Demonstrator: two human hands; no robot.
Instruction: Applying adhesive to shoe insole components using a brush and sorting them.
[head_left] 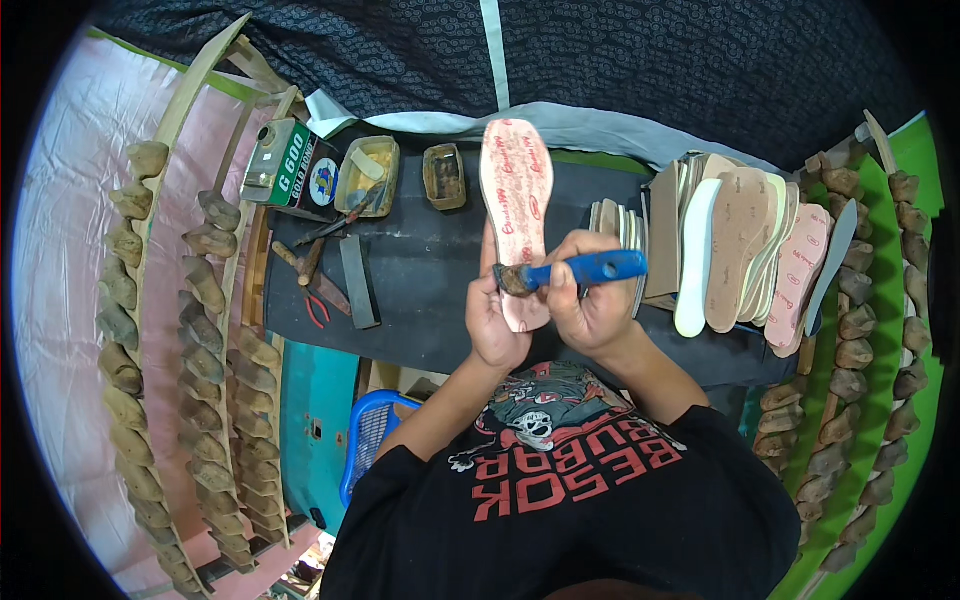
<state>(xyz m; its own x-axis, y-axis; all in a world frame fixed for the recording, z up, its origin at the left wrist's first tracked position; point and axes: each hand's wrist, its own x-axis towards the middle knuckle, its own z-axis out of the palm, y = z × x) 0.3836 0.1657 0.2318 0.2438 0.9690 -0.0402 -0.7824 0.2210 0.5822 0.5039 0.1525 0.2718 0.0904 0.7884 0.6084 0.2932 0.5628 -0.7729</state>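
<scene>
- Your insole [518, 185] is raised over the dark worktop [420, 300], in front of your chest; its long axis runs away from you, the broad end pointing outward and the narrow end toward your shirt. The red-printed face is up.
- Your left hand [497, 325] is clamped on the insole near its narrow end.
- Your right hand [592, 310], right of the insole, is closed around the blue handle of a brush [605, 267]; the handle lies crosswise to the insole, its dark head over the narrow half.
- Left of the insole: a green can [292, 168], two tubs and hand tools.
- Right of the insole: a stack of cut soles [742, 250].
- Racks of shoe lasts flank the insole on both sides; dark patterned cloth [640, 70] hangs beyond it.
- Your left fingers are partly hidden beneath the insole. Whether the brush head touches it, you cannot tell. The view's rim cuts off the racks.
</scene>
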